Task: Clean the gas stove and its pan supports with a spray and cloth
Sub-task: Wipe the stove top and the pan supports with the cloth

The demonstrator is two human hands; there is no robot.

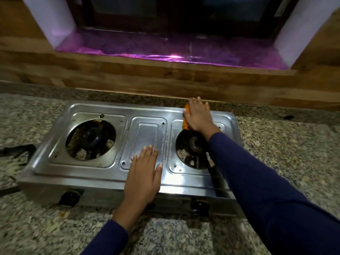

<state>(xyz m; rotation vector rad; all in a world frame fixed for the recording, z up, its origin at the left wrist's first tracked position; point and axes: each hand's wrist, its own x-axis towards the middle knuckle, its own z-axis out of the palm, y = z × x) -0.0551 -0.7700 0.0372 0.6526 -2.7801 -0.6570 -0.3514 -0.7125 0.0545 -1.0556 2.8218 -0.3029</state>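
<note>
The right hand (pixel 197 115) lies flat with its fingers spread, pressing an orange cloth (pixel 185 123) onto the far right corner of the steel gas stove (pixel 103 173). A flat palm probably spreads the pressure for wiping. Only the cloth's edge shows, to the left of the palm.

Just nearer than this hand, under the wrist, is the right burner (pixel 195 144), bare in its round opening, with no pan support on it.

Further left and closer to the person, the left hand (pixel 143 173) rests open and flat on the stove's middle panel, holding nothing. It seems to be there to keep the stove from sliding. Beyond it to the left is the second burner (pixel 92 138), also uncovered.

The stove sits on a speckled granite table (pixel 276 137). At the table's far left edge lies a dark object (pixel 16 150), too blurred to name. No spray bottle is in sight.
</note>
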